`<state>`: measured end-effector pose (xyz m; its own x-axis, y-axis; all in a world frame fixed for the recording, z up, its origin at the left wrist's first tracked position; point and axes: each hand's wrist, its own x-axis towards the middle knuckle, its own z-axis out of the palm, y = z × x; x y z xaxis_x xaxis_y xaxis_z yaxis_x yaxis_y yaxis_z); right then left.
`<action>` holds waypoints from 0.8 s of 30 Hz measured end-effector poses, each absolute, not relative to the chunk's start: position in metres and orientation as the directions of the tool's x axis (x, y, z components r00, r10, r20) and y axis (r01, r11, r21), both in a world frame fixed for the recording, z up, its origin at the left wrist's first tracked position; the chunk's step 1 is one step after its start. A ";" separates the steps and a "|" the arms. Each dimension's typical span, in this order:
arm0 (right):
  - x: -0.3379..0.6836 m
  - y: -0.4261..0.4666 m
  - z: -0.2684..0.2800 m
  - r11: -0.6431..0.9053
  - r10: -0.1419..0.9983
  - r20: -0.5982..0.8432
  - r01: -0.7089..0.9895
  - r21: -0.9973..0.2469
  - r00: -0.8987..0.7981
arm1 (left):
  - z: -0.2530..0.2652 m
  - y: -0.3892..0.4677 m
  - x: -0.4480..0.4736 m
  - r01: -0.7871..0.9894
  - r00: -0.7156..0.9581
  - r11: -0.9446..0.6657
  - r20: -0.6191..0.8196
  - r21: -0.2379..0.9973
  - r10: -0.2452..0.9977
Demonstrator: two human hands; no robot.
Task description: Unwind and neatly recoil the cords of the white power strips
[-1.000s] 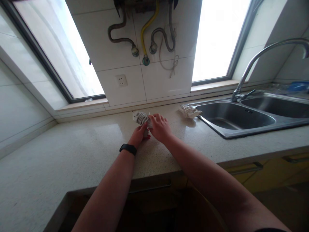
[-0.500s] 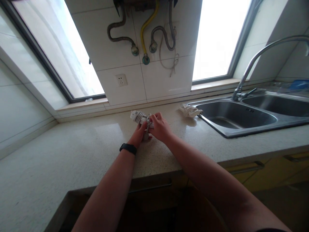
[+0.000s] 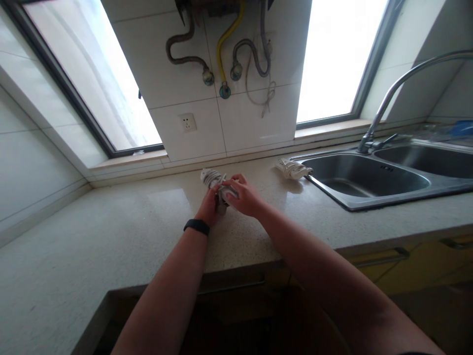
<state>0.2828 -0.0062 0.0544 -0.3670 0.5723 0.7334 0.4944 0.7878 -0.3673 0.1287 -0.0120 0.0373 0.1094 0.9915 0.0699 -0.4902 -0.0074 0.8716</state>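
both hands [image 3: 229, 199] grip white cable bundle [image 3: 213, 178]; bundle end past fingertips

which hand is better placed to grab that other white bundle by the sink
Probably the right hand. It is on the side toward the second white bundle, which lies at the sink's left rim. The left hand sits farther off, pinning the white bundle both hands hold.

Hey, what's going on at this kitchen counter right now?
A person stands at the counter with both hands on a small white bundled cord. The left hand grips it from below, and the right hand pinches it from the side. A second white bundle lies untouched beside the sink.
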 end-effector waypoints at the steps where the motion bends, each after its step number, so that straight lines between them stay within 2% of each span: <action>1: 0.284 -0.006 0.056 0.793 0.575 0.734 0.467 -0.391 -0.361 | 0.038 -0.012 0.129 -0.487 0.104 -0.008 0.067 0.873 0.992; 3: 0.285 -0.003 0.059 0.800 0.583 0.738 0.393 -0.452 -0.339 | 0.039 -0.012 0.130 -0.488 0.112 0.002 0.061 0.873 0.992; 5: 0.288 0.000 0.062 0.768 0.640 0.706 0.266 -0.582 -0.304 | 0.041 -0.015 0.132 -0.512 0.146 0.008 0.078 0.859 0.986; 8: 0.291 0.004 0.065 0.571 0.792 0.539 0.034 -0.821 -0.287 | 0.047 -0.021 0.135 -0.561 0.214 0.024 0.117 0.827 0.970; 10: 0.295 0.006 0.065 0.507 0.818 0.482 -0.003 -0.862 -0.313 | 0.050 -0.025 0.136 -0.568 0.270 0.071 0.104 0.820 0.957; 15: 0.303 0.010 0.062 0.662 0.723 0.580 0.135 -0.737 -0.376 | 0.048 -0.025 0.136 -0.472 0.347 0.165 0.010 0.866 0.938; 24: 0.319 0.016 0.067 0.775 0.627 0.631 0.285 -0.563 -0.458 | 0.049 -0.030 0.135 -0.395 0.311 0.196 -0.070 0.897 0.948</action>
<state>0.3195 0.0160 0.0671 -0.4578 0.6265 0.6308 0.2850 0.7755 -0.5634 0.1348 -0.0297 0.0491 0.3112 0.9477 -0.0704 -0.3955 0.1965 0.8972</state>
